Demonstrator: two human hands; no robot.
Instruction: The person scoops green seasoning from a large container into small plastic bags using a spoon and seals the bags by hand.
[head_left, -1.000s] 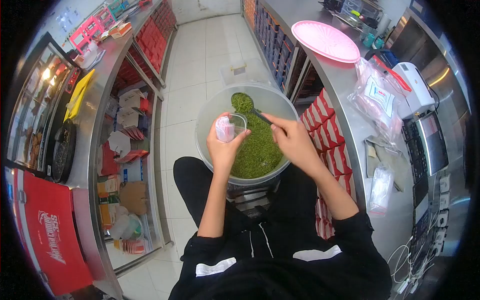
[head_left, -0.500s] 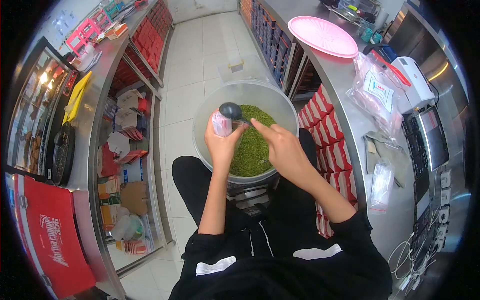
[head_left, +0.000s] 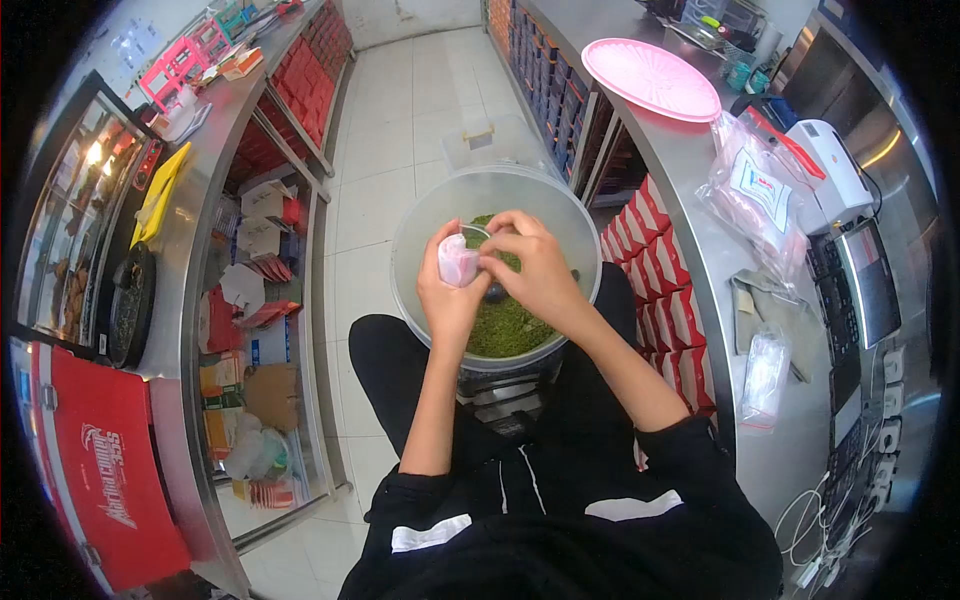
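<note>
Over a large translucent tub [head_left: 410, 290], my left hand [head_left: 447, 305] wraps round a small clear plastic bag with pink print [head_left: 459, 262]. My right hand [head_left: 540, 275] is closed at the bag's right edge, thumb and fingertips pinching its plastic. Bright green, fine crumbly stuff [head_left: 515, 332] fills the lower part of the tub. On it lies a black spoon [head_left: 494, 292], partly hidden behind my right hand.
A pink round lid [head_left: 655, 78], bagged plastic packs [head_left: 755, 190] and a grey cloth [head_left: 785, 315] lie on the right counter. Red and white boxes [head_left: 670, 310] are stacked beneath. At left stand a glass display case [head_left: 80, 210] and a red cooler box [head_left: 100, 460].
The black spoon has left my right hand and now rests in the tub. My right hand has moved to the bag, which my left hand still holds and has tilted.
</note>
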